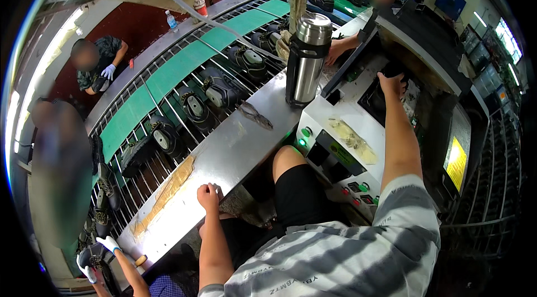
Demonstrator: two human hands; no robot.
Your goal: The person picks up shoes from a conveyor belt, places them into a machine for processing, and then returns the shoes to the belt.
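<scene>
My right hand [393, 83] reaches inside the open machine [349, 129], its fingers closed on a black shoe [377, 99] that is partly hidden by the hand and the dark interior. Over the edge of the metal bench [229, 146], my left hand [208, 196] is curled into a loose fist, and nothing shows in it. A steel flask [307, 62] with a black sleeve stands between the bench and the machine. The machine's white front carries a lit green button and several other buttons.
Beyond the bench, several dark shoes [165, 136] lie on a roller conveyor with a green belt [134, 109]. A co-worker's gloved hands [109, 244] hold a shoe at lower left. Another co-worker's hand [337, 51] is behind the flask. The machine's raised hood [419, 39] overhangs my right arm.
</scene>
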